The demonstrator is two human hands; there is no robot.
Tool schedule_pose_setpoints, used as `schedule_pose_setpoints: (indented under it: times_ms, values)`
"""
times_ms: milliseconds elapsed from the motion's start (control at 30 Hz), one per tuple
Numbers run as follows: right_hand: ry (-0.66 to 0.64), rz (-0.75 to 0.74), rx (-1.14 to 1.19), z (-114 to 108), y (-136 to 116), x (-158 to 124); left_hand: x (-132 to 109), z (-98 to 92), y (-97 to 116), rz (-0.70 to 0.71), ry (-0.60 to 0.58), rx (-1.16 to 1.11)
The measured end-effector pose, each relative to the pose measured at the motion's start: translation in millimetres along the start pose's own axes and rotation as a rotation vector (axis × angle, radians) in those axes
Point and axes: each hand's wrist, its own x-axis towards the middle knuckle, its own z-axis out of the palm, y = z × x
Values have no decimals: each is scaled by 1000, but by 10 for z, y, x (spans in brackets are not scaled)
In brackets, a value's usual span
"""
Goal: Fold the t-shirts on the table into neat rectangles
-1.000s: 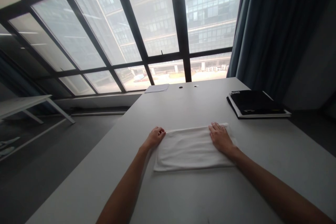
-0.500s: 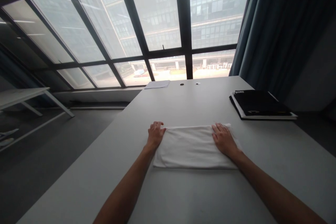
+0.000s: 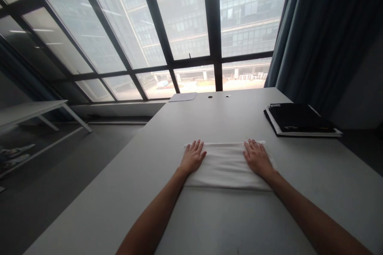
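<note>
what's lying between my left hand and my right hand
In the head view, the wrinkled middle of the white cloth lies between your left hand and right hand.

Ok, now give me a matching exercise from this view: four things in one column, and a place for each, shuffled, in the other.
Things:
1. white cloth
2. black-topped stack
3. white paper
4. windows

Places:
A. at the far left corner of the table
B. beyond the table's far end
C. under the left hand and right hand
D. by the table's right edge

Pairs: 1-C, 2-D, 3-A, 4-B
</note>
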Motion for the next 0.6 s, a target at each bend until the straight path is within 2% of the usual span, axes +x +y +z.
schedule_pose_setpoints:
  times_ms: [100, 267, 400, 500, 600]
  values:
    - [-24, 40, -21, 3, 83, 15, -4, -27, -83, -51, 12, 15]
    - [-65, 168, -19, 16, 384, 49, 1, 15, -91, -54, 3, 26]
    - [-17, 329, 20, -72, 523, 63, 4, -34, -64, -49, 8, 20]
    - [112, 370, 34, -196, 433, 82, 52, -133, 145, -12, 26, -1]
    - [184, 248, 47, -273, 197, 88, 172, -169, 579, 112, -19, -62]
